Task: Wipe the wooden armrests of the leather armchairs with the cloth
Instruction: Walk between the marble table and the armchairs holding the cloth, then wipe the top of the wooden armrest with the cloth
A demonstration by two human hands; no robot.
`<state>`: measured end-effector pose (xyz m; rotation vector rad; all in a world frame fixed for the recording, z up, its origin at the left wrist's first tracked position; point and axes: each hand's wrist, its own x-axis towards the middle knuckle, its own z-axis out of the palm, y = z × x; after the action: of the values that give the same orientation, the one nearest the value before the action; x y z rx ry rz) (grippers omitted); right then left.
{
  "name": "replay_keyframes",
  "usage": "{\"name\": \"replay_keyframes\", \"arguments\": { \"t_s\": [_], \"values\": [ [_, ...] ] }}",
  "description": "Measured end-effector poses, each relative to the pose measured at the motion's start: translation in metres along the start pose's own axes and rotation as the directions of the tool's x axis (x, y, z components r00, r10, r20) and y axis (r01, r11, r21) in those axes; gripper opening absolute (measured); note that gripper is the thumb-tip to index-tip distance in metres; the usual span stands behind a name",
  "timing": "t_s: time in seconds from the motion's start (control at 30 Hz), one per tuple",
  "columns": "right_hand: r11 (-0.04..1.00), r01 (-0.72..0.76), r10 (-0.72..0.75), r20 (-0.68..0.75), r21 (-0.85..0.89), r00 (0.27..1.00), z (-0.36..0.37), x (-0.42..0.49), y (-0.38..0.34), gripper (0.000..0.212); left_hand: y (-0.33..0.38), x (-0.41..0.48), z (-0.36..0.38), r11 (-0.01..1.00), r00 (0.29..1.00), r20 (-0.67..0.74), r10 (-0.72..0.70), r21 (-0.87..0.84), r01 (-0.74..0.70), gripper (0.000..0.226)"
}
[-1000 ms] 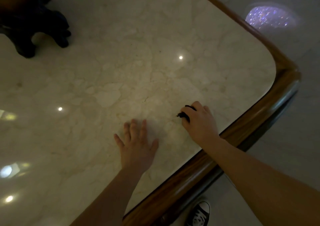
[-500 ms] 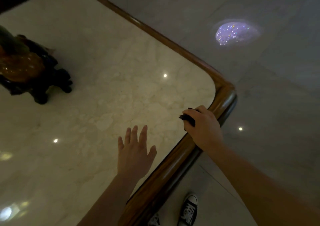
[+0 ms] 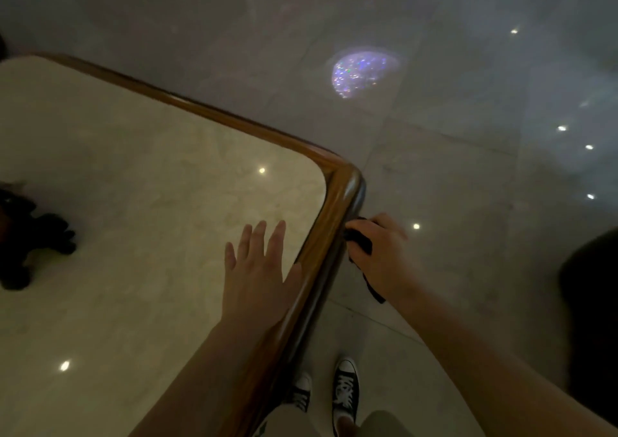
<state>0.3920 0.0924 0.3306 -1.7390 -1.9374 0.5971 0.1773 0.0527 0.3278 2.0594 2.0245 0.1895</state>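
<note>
My right hand (image 3: 384, 256) is closed around a small dark cloth (image 3: 360, 242), held just off the table's wooden edge near its rounded corner; a strip of the cloth hangs below the hand. My left hand (image 3: 255, 269) hovers flat over the marble top with its fingers spread and nothing in it. No armchair or armrest is in view.
A marble-topped table (image 3: 133, 186) with a rounded brown wooden rim (image 3: 337, 202) fills the left. A dark carved ornament (image 3: 30, 236) stands at its left edge. Glossy tiled floor (image 3: 468, 202) lies to the right, with a dark shape (image 3: 592, 303) at the far right. My sneakers (image 3: 344, 390) are below.
My right hand with the cloth has slid from the marble top across the wooden rim and off the table's edge. The view has swung right; my left hand has lifted slightly.
</note>
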Motion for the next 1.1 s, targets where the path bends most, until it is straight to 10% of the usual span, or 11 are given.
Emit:
{"name": "replay_keyframes", "arguments": {
  "t_s": [0.37, 1.1],
  "values": [
    [0.927, -0.374, 0.355, -0.297, -0.01, 0.887, -0.072, -0.121, 0.021, 0.026, 0.069, 0.002, 0.002, 0.905, 0.897, 0.149, 0.415, 0.029, -0.424, 0.08],
    [0.474, -0.859, 0.709, -0.662, 0.193, 0.243, -0.211, -0.508, 0.128, 0.033, 0.398, -0.217, 0.065, 0.369, 0.342, 0.224, 0.913, -0.094, -0.924, 0.074]
  ]
}}
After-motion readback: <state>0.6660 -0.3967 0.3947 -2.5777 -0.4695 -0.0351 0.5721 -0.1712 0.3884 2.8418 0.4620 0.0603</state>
